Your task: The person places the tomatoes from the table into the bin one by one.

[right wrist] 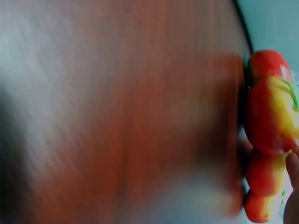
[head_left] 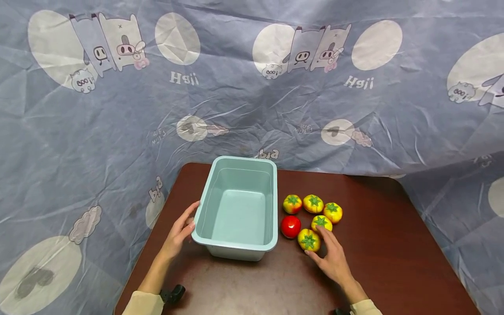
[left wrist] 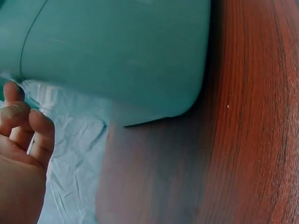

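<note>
A pale green plastic bin [head_left: 235,249] stands on the table. My left hand [head_left: 176,234] is at its left rim, fingertips right at the edge. In the left wrist view the loosely bent fingers [left wrist: 42,133] show beside the bin wall [left wrist: 126,51]. My right hand [head_left: 334,259] reaches over the nearest yellow-and-red toy tomato [head_left: 309,240], thumb and fingers spread about its right side. Close by are a plain red tomato [head_left: 290,226] and another yellow one [head_left: 320,221], partly behind the fingers. From the right wrist, the tomatoes [right wrist: 266,116] appear with one fingertip beside them.
More yellow-and-red tomatoes with green star-shaped tops lie behind: one near the bin [head_left: 292,204], one in the middle [head_left: 313,203], one at the right [head_left: 333,212]. The dark brown table [head_left: 378,227] ends at a patterned grey-blue cloth [head_left: 244,109] hanging behind.
</note>
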### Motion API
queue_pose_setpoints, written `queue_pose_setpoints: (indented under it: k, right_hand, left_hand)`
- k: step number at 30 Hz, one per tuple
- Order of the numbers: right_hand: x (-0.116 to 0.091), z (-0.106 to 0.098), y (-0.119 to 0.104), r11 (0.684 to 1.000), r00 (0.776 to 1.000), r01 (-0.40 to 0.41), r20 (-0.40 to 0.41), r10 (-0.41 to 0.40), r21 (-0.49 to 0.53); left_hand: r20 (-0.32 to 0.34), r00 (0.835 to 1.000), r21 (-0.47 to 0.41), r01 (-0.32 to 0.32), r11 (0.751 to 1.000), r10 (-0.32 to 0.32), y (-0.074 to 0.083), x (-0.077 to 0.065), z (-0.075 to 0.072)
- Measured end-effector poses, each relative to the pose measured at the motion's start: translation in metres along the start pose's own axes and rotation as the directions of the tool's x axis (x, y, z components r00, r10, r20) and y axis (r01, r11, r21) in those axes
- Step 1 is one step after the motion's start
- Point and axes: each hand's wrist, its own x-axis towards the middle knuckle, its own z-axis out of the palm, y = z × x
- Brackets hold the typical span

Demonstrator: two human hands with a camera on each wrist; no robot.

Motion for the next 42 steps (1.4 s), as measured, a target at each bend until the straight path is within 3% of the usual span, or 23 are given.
queue_pose_setpoints:
  k: [6, 10, 14, 18, 24, 34, 38, 42]
  right_hand:
    - [-0.007, 0.013, -0.002, 1.0, 0.999, 0.004, -0.048, -0.004, 0.015]
    - [-0.011, 0.02, -0.002, 0.999, 0.997, -0.037, -0.07, 0.038, 0.005]
    - [-0.014, 0.026, 0.0, 0.991, 0.987, -0.137, -0.081, 0.135, -0.007]
    - [-0.015, 0.029, 0.003, 0.966, 0.961, -0.258, -0.104, 0.256, -0.001]
    - [-0.011, 0.028, 0.004, 0.923, 0.916, -0.378, -0.119, 0.384, 0.07]
    - [0.009, 0.013, -0.012, 0.876, 0.876, -0.427, -0.137, 0.462, 0.223]
    - [0.022, 0.005, -0.024, 0.872, 0.878, -0.411, -0.14, 0.457, 0.266]
    - [0.039, -0.005, -0.049, 0.88, 0.901, -0.356, -0.133, 0.412, 0.316]
  left_hand:
    - [0.061, 0.998, -0.049, 0.023, 0.999, -0.02, -0.003, -0.001, 0.0]
    - [0.113, 0.994, -0.113, 0.024, 0.993, -0.012, -0.004, -0.001, -0.001]
    - [0.171, 0.985, -0.216, 0.035, 0.976, 0.002, -0.005, -0.002, -0.002]
    - [0.186, 0.982, -0.248, 0.078, 0.966, -0.031, -0.005, -0.003, -0.001]
    - [0.153, 0.987, -0.259, 0.092, 0.961, -0.053, -0.009, -0.003, 0.002]
    - [0.078, 0.992, -0.337, 0.122, 0.934, -0.101, -0.015, -0.008, 0.013]
    - [0.05, 0.991, -0.327, 0.133, 0.935, -0.124, -0.014, -0.007, 0.015]
    - [0.046, 0.991, -0.331, 0.135, 0.934, -0.127, -0.015, -0.006, 0.016]
